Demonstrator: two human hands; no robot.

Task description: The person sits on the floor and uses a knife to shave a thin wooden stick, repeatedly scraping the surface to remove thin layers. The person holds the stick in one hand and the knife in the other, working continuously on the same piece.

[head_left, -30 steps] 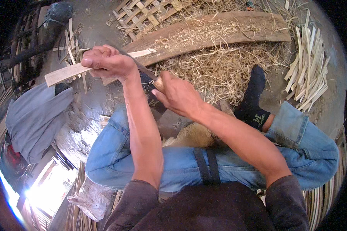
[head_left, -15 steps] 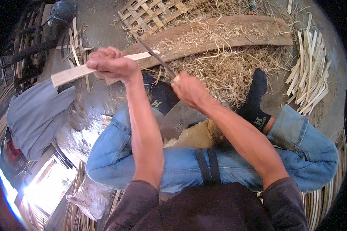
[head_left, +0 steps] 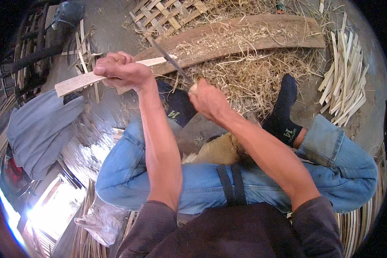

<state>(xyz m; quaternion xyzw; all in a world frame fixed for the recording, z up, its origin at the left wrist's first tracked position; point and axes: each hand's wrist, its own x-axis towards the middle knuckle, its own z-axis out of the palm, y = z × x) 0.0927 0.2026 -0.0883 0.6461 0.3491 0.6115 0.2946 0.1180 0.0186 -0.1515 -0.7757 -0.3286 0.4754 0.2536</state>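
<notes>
**splitfan:** Head cam only here. The left hand (head_left: 122, 71) is wrapping tight around a flat bamboo slat (head_left: 79, 82), holding it out over the grey floor (head_left: 112, 26). The right hand (head_left: 208, 101) is closing round the handle of a long thin knife (head_left: 167, 58), blade running up and to the left to meet the slat by the left fist.

**weave_guy:** So shaving or splitting, I'd guess?

**splitfan:** Looks like it's mid-stroke to me. The next move probably calls for a steady slat and a blade kept angled away from the knuckles.

**weave_guy:** Which way's the slat lying?

**splitfan:** Long axis is running nearly left-right, far end tilting slightly up to the right, toward the wooden plank (head_left: 245, 36) and the shavings (head_left: 241, 75). Finished strips (head_left: 344, 81) are piling up at the right.
</notes>
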